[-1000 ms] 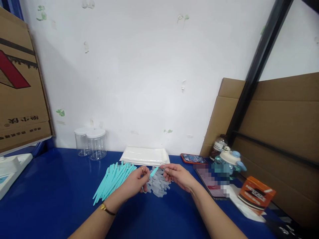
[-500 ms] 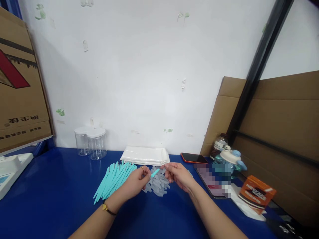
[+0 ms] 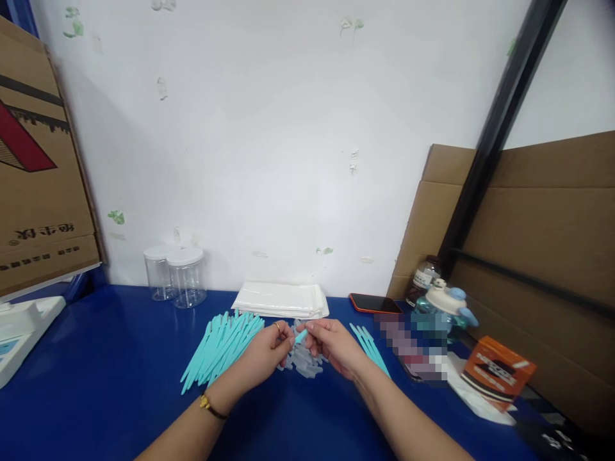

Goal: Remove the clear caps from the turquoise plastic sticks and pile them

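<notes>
My left hand is closed in a pinch on a slim turquoise eyebrow razor, whose end sticks out to the right. At that end the fingers of my right hand are closed too; whether a small cap sits between them is hidden. Beneath both hands lies a heap of frosted, translucent caps, partly covered by my fingers. To the left of my left hand a large pile of turquoise razors fans across the blue table. Several more razors lie side by side just beyond my right wrist.
White flat packets lie against the wall, with two clear lidded jars to their left. On the right are a phone, a blurred-out flat item, a teal bottle, a brown bottle and an orange box.
My right hand has moved left and slightly down, bringing its fingers onto the razor's end. The razors by my right wrist have come into view. My left hand has barely moved.
</notes>
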`<state>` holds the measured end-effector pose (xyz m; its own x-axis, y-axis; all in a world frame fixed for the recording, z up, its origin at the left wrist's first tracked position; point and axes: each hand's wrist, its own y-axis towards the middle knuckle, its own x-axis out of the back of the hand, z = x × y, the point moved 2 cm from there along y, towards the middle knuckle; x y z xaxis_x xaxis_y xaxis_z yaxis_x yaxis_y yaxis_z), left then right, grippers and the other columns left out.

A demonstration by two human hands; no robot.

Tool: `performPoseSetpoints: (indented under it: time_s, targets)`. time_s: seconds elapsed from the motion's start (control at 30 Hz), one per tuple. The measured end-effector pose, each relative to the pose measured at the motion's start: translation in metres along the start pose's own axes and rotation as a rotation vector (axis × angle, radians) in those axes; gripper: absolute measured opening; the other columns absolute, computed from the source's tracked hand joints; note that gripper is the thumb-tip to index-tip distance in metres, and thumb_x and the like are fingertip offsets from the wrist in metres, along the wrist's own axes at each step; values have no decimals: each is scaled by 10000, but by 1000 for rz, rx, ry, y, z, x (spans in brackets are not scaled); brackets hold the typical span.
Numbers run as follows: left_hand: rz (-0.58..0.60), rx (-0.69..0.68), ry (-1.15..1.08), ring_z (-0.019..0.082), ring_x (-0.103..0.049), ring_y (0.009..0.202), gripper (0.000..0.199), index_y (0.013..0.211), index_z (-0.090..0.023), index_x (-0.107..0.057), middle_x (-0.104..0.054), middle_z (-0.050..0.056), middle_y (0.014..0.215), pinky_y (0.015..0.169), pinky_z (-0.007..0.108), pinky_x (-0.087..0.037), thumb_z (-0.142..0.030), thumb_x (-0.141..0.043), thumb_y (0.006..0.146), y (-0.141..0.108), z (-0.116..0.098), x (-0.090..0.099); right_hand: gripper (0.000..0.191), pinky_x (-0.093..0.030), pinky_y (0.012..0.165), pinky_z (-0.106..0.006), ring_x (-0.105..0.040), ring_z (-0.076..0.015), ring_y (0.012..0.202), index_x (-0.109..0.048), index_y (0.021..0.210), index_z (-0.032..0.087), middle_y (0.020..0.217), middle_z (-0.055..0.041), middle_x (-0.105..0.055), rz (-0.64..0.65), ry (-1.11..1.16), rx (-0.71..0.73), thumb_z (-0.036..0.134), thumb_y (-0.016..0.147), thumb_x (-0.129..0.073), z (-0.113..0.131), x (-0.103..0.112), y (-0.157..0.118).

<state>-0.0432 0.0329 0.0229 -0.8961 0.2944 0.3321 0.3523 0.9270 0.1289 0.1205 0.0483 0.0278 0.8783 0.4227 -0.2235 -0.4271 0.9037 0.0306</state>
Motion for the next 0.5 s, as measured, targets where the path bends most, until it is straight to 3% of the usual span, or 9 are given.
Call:
performPoseSetpoints:
  time_s: [0.13,0.23,0.33,0.4,0.5]
  targets:
    - [-12,27,-76,86,-455,489,250,786,-192,-423,-463,-61,573,479,206,-355,-437,-477,786,0,-6,-9,339,-287,471,-214,-430,-57,437,-670,823,132,580,11,-552,-39,1,41,439,680,-677,-1,-8,1]
    - [-21,12,-35,121,-523,604,308,872,-177,-460,-553,-5,674,555,231,-402,-473,-463,785,-2,-15,-2,337,-279,461,-208,-389,-59,434,-650,793,137,511,35,-481,-93,-82,105,466,746,-592,6,6,3]
    - [-172,28,270,136,-538,664,342,942,-176,-512,-589,22,781,599,244,-394,-471,-461,778,-5,-18,29,360,-269,421,-208,-388,-79,424,-619,774,156,503,42,-450,-263,-294,126,496,780,-501,18,45,2]
    - [-251,110,544,134,-530,630,273,871,-194,-547,-596,10,757,573,245,-361,-433,-460,774,-8,-15,54,280,-292,435,-212,-431,-93,447,-622,790,165,548,28,-506,-353,-626,115,429,759,-535,24,77,0]
    - [-250,267,777,148,-549,644,187,787,-212,-565,-612,2,732,542,242,-329,-377,-496,735,-11,-5,77,165,-358,531,-231,-531,-136,575,-648,710,164,641,-22,-611,-421,-1104,28,292,734,-546,23,114,-2]
